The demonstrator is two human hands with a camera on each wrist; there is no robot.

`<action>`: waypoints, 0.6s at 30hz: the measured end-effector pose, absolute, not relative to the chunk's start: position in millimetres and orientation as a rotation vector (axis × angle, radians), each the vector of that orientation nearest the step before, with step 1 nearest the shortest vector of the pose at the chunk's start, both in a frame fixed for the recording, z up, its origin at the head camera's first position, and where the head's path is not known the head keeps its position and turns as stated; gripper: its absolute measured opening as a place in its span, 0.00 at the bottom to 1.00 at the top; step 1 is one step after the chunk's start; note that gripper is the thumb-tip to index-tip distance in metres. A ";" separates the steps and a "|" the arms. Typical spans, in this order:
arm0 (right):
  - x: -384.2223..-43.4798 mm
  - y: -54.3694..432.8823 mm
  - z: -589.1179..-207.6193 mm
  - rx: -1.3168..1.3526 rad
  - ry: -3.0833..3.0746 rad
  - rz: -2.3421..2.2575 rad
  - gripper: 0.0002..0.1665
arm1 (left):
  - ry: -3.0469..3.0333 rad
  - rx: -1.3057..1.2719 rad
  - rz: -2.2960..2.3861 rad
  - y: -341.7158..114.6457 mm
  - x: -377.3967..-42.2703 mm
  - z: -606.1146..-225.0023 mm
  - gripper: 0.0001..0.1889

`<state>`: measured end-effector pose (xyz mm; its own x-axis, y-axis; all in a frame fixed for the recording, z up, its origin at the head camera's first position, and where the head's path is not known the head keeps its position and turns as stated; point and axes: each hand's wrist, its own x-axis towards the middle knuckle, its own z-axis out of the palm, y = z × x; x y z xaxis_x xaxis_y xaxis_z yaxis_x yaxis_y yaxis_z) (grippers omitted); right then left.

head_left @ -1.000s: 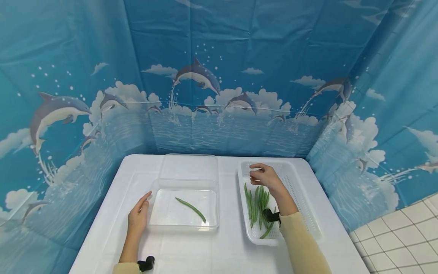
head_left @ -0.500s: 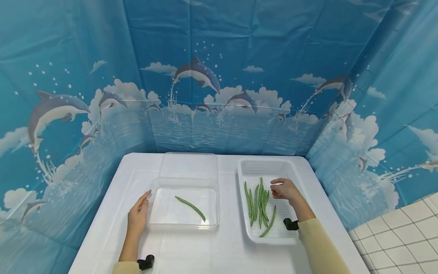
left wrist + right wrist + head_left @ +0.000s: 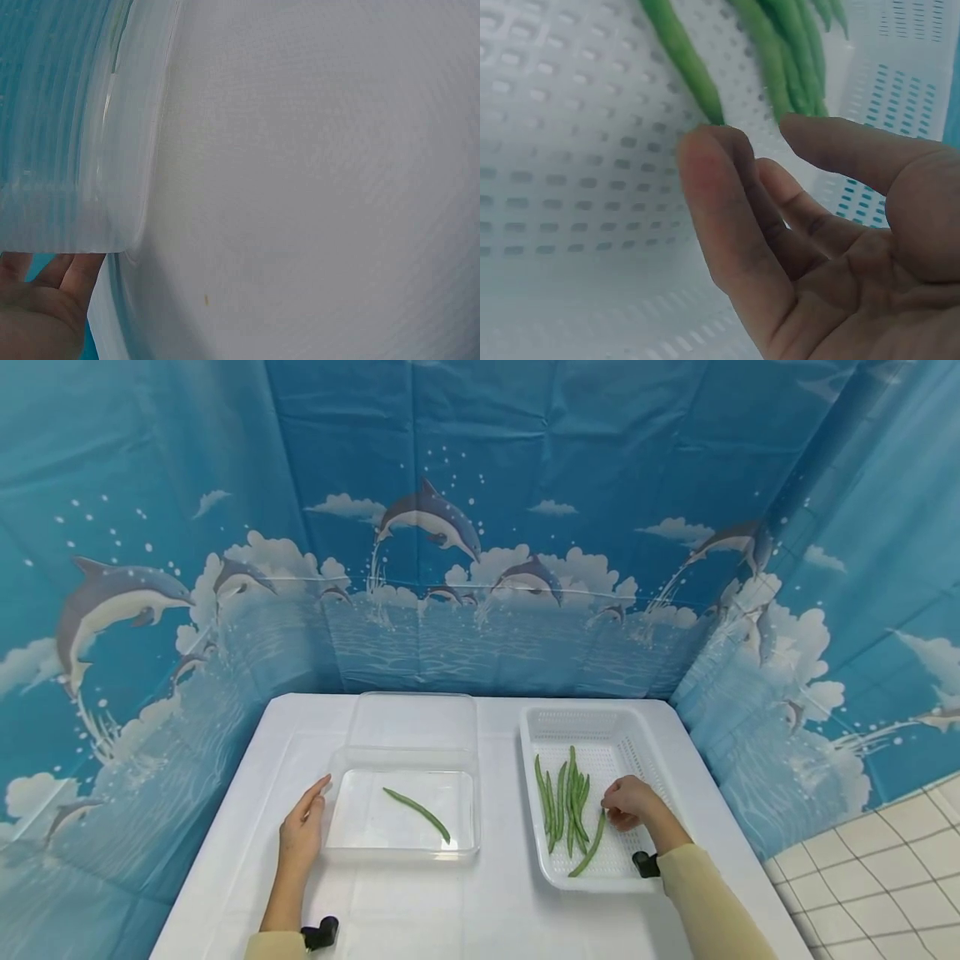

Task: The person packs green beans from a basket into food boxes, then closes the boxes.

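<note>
In the head view my left hand (image 3: 300, 831) lies along the left side of a clear plastic container (image 3: 405, 855), its fingers extended against or close to the wall. One green bean (image 3: 417, 814) lies inside that container. My right hand (image 3: 632, 804) is low over a white perforated basket (image 3: 555, 883), by the upper end of a lone green bean (image 3: 590, 852). The right wrist view has the thumb and forefinger (image 3: 709, 187) apart, with the tip of this bean (image 3: 686, 60) just beyond the forefinger. Several more green beans (image 3: 561, 802) lie along the basket's left side.
Behind the clear container lies a clear lid (image 3: 414, 718). A white cloth covers the table (image 3: 500, 827). A blue dolphin-print curtain (image 3: 495, 643) encloses the back and sides, with white tiles (image 3: 877, 868) at the right.
My right hand has moved from the basket's far end toward the near right, coming down beside the lone green bean. My left hand has stayed by the clear container.
</note>
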<state>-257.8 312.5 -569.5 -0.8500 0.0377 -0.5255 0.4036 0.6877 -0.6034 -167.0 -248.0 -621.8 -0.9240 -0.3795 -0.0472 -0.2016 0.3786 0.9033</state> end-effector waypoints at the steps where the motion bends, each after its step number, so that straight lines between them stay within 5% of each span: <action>1: -258.0 312.9 -572.5 0.346 2.419 -1.000 0.07 | -2.464 0.528 -1.577 -247.9 -167.1 -621.7 0.24; 18: -264.7 295.7 -587.3 0.259 2.600 -0.797 0.08 | -2.464 0.544 -1.592 -249.6 -166.6 -621.8 0.23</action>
